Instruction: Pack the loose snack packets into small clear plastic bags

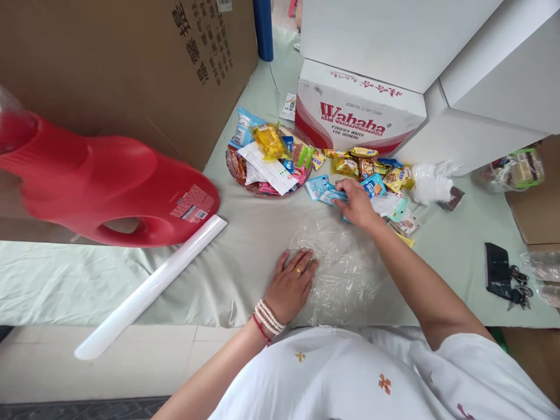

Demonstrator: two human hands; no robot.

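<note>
My left hand (294, 283) lies palm down on the cloth with its fingers stretched out, at the edge of a crumpled clear plastic bag (341, 274). It wears a ring, and beaded and red bracelets circle the wrist. My right hand (356, 204) reaches to a light-blue snack packet (329, 196), its thumb and fingers curled around the packet's right end. Just behind and to the right lie a loose row of small snack packets, with a yellow one (345, 166) and another blue one (374, 185) among them. Left of these stands a heaped plate of snacks (251, 188).
A large red jug (109, 175) and a white curved strip (153, 286) are at the left, before a big cardboard box (131, 70). A Wahaha carton (359, 114) stands behind the snacks. Keys with a black case (499, 271) rest at the right.
</note>
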